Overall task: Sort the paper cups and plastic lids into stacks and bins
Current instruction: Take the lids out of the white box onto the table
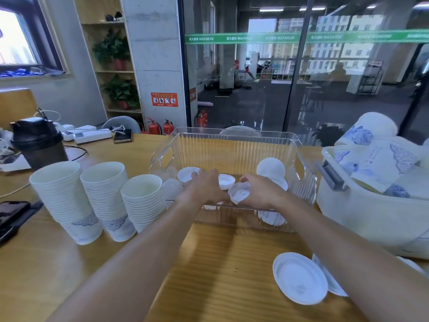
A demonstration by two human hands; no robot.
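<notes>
Both my hands reach into the clear plastic bin (232, 140) at the table's middle. My right hand (262, 190) grips a white plastic lid (240, 192) over the bin's floor. My left hand (206, 184) lies beside it with fingers stretched over loose lids (189, 174); what is under its palm is hidden. More lids (270, 169) lean against the bin's right side. Three stacks of white paper cups (102, 196) stand left of the bin. Two lids (299, 277) lie on the table near my right forearm.
A white tub (371, 214) full of blue-patterned paper cups (380, 159) sits at the right. A black shaker bottle (38, 142), chargers and a phone (123, 135) are at the back left. Another dark phone (11, 212) lies at the left edge.
</notes>
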